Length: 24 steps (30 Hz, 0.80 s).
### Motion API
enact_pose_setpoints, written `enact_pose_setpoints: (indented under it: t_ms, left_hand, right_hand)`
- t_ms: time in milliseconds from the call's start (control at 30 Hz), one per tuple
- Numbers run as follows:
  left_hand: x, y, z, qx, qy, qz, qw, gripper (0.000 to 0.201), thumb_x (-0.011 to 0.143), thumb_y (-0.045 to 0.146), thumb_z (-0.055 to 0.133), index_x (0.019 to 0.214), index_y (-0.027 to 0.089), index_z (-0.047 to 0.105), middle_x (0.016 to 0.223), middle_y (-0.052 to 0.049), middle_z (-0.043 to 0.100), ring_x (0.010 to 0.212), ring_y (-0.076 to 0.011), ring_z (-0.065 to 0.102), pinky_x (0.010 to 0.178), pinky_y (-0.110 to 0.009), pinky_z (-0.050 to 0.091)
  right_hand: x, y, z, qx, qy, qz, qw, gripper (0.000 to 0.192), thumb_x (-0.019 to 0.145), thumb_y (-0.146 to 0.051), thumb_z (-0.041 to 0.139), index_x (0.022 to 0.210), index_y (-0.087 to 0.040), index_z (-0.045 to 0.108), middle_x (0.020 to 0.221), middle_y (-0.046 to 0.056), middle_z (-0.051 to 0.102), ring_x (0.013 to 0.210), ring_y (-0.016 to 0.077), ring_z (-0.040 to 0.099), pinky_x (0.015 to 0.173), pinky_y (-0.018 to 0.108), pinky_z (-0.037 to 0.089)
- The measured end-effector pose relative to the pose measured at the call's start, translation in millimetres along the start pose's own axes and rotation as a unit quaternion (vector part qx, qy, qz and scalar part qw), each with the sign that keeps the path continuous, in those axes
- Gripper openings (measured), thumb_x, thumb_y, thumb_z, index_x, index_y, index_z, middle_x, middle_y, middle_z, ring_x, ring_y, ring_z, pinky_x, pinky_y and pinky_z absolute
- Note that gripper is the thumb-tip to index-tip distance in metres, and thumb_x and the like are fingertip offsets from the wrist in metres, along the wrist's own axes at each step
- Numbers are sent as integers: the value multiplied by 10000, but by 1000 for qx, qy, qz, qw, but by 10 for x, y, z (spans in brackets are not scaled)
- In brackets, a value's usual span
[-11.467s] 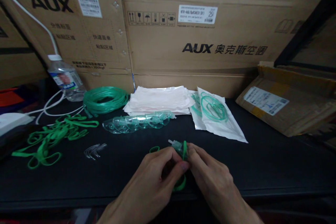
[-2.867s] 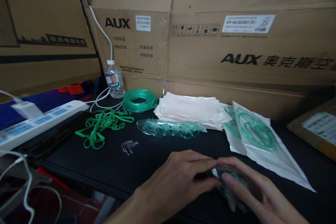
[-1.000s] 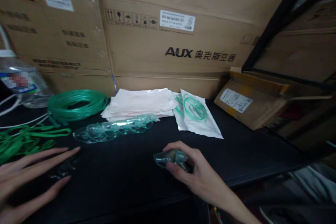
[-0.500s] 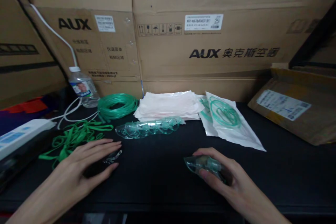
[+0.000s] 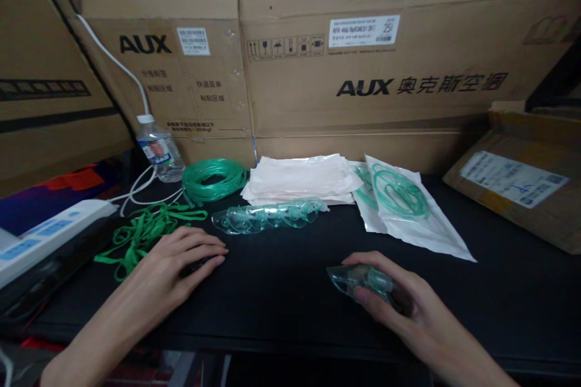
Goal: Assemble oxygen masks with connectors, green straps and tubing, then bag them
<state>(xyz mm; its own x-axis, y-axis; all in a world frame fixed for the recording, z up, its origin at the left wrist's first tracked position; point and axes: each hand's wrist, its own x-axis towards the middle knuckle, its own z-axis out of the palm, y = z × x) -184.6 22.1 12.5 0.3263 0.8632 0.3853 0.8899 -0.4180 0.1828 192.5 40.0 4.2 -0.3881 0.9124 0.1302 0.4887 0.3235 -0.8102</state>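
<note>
My right hand (image 5: 399, 290) grips a clear green-tinted oxygen mask (image 5: 358, 281) just above the black table, thumb on the near side and fingers on the far side. On the left, my left hand (image 5: 186, 260) rests low on the table, its fingertips and thumb drawn together; whatever they close on is hidden beneath the fingers. Beside it lies a tangle of green elastic straps (image 5: 140, 233). Beyond the hands, a row of nested clear green masks (image 5: 272, 216) lies on its side.
Coiled green tubing (image 5: 213, 180), a stack of white pouches (image 5: 302, 178) and packaged tubing (image 5: 402, 193) line the back. A plastic bottle (image 5: 161, 151) and a white power strip (image 5: 59, 230) stand left. Cardboard boxes (image 5: 290, 103) wall the back; a taped parcel (image 5: 512, 181) sits right.
My left thumb and fingers have come together over small shiny pieces that showed between them before. The right hand keeps its hold on the mask. The whole view has shifted slightly.
</note>
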Motion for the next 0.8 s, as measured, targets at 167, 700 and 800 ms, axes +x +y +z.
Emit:
enact_pose_setpoints:
  t_ms: [167,700,800]
  left_hand:
    - [80,43,28,-3,5,24,1000,340,978,491,519,949,285,789,967,-20,786,936,-232,678,833,-361,554]
    - [-305,223,-23,47,97,-45,993,306,906,577,599,1034,313,684,1004,-22,715,922,-265,659,819,-411,504]
    - [-352,236,-8,56,128,-65,988,331,900,610,580,972,303,680,923,-16,705,841,-251,669,787,-399,510]
  right_hand:
    - [13,-11,1,3,7,-6,1000,302,930,-450,590,1127,-244,690,987,46,740,891,231,679,673,279,530]
    - [16,-25,-2,12,13,-14,1000,290,925,-434,594,1120,-247,699,983,50,747,883,232,689,657,274,549]
    - [13,-10,1,12,9,-9,1000,300,923,-443,595,1126,-247,695,1003,53,745,895,238,687,660,279,546]
